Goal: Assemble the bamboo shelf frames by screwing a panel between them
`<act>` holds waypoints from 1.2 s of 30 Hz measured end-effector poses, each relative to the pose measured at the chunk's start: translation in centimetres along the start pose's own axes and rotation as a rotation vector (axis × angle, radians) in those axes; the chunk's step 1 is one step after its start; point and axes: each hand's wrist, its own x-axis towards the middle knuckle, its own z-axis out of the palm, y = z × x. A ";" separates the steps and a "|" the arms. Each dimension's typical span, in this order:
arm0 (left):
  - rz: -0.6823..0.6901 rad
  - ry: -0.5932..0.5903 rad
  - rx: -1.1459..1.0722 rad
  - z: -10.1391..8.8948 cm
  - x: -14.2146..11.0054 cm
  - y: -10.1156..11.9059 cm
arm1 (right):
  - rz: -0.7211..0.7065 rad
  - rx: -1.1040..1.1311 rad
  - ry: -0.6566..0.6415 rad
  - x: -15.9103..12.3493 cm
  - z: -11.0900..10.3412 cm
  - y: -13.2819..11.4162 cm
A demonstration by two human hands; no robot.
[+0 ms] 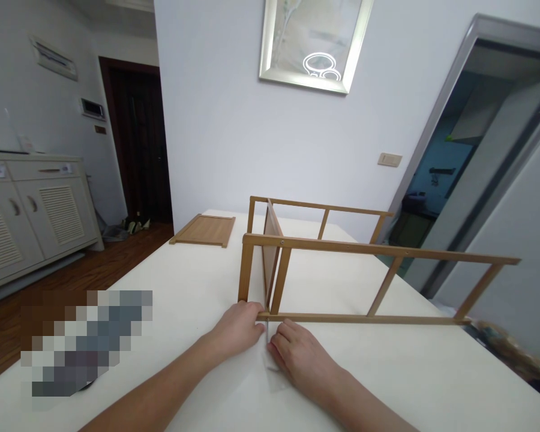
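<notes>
A wooden shelf frame [342, 244] lies on its side on the white table, with two ladder-like side pieces joined by a slatted panel [270, 264] near the left end. My left hand [238, 327] grips the near lower rail at its left end, thumb and fingers closed around the wood. Just to the right, my right hand [299, 354] is closed on a thin metal rod [267, 331], apparently a hex key, whose tip meets the lower rail where the panel joins it. Its lower part is hidden by my fingers. A small clear plastic bag [276, 379] lies under my right hand.
A second wooden panel [206, 230] lies flat at the table's far left. A pixelated object [90, 342] sits at the left edge of the white table [198, 384]. A wall stands behind, with a doorway at the right and a cabinet [36, 210] at the left.
</notes>
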 end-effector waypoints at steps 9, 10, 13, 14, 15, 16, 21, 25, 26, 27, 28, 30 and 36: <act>-0.019 0.055 0.266 0.2 -0.1 0.9 | 0.090 0.224 -0.005 -0.4 -0.2 0.0; -0.018 0.062 0.274 0.2 -0.1 0.9 | 0.089 0.229 0.013 -0.4 -0.4 -0.1; -0.019 0.087 0.288 0.2 -0.2 0.9 | 0.089 0.231 0.083 -0.6 -1.1 0.1; -0.023 0.097 0.291 0.3 -0.2 0.8 | 0.092 0.230 0.101 -0.6 -1.2 0.2; -0.027 0.107 0.294 0.3 -0.2 0.7 | 0.098 0.229 0.114 -0.7 -1.4 0.3; -0.030 0.115 0.295 0.4 -0.1 0.7 | 0.104 0.229 0.118 -0.8 -1.4 0.4; 0.010 0.095 0.278 0.6 0.1 0.1 | 0.113 0.245 0.079 -0.8 -1.3 0.7; 0.044 0.087 0.265 0.5 0.2 -0.1 | 0.108 0.260 0.058 -0.7 -1.2 0.6; 0.040 0.083 0.265 0.5 0.2 -0.1 | 0.110 0.260 0.051 -0.7 -1.2 0.6; 0.032 0.077 0.267 0.5 0.3 0.0 | 0.112 0.259 0.043 -0.7 -1.1 0.6; 0.021 0.075 0.273 0.5 0.3 0.0 | 0.114 0.258 0.034 -0.7 -1.1 0.7; 0.003 0.077 0.296 0.6 0.2 0.2 | 0.112 0.255 0.022 -0.7 -1.0 0.7; -0.016 0.079 0.329 0.7 0.2 0.6 | 0.094 0.246 0.002 -0.6 -0.8 0.9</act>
